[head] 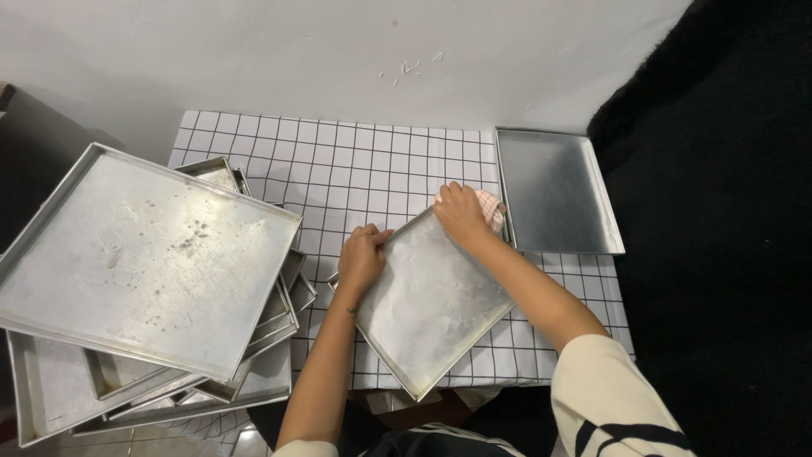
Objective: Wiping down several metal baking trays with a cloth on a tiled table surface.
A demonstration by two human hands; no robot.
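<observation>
While a stack of metal trays (144, 279) sits at the left and one bare tray (554, 190) lies at the right, a dull, smeared tray (431, 300) rests tilted on the checked tablecloth (338, 161) — the left hand (362, 258) grips its edge, the right hand (461, 211) presses a pink cloth (492, 207) on its corner.

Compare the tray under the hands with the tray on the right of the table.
The held tray lies turned cornerwise on the checked cloth; the right tray lies square to the table edge. The held tray is gripped by the left hand and wiped by the right hand with a pink rag; the right tray lies untouched. The held tray looks duller and smeared; the right tray looks cleaner. Both are shallow rectangular metal trays.
</observation>
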